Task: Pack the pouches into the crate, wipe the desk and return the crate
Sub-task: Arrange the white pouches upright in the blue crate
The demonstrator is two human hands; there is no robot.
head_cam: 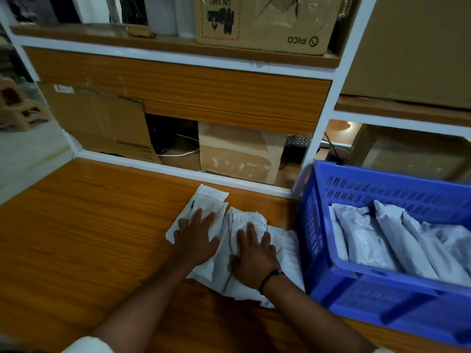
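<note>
A small heap of flat white pouches (211, 200) lies on the orange wooden desk (89, 238), just left of a blue plastic crate (328, 250). My left hand (197, 239) rests flat on the left pouches, fingers spread. My right hand (254, 253), with a black band at the wrist, presses flat on the pouches beside it. Neither hand has closed around a pouch. Inside the crate, several white pouches (397, 240) stand on edge, leaning against each other.
A white-framed shelf unit rises behind the desk. In its lower opening sit a flattened cardboard sheet (102, 123), a taped cardboard box (239, 154) and some cables. A larger carton (265, 21) stands on the upper shelf. The crate overhangs the desk's right side.
</note>
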